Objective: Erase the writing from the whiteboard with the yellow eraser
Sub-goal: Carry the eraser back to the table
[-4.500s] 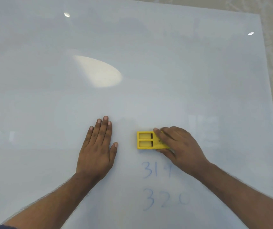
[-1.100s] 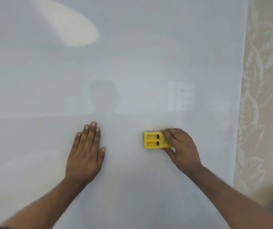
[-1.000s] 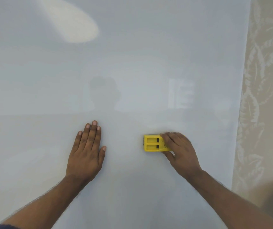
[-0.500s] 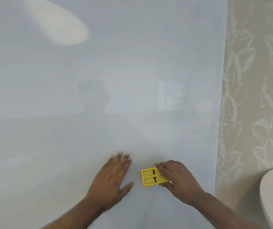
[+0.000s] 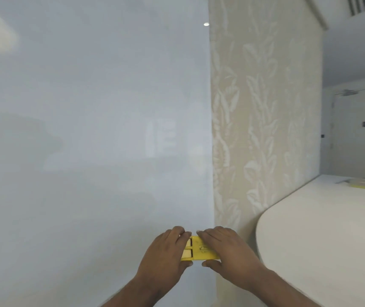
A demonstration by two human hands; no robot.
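Near the lower right edge of the one whiteboard [image 5: 93, 129], a single yellow eraser [image 5: 199, 251] sits between two hands. The left hand [image 5: 166, 253] grasps its left end and the right hand [image 5: 230, 251] clasps its right end, each grip closed on it. One pale bench [image 5: 323, 240] stands to the right.

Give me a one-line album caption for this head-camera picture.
Both hands, left hand and right hand, hold the yellow eraser near the right edge of a whiteboard showing no writing.
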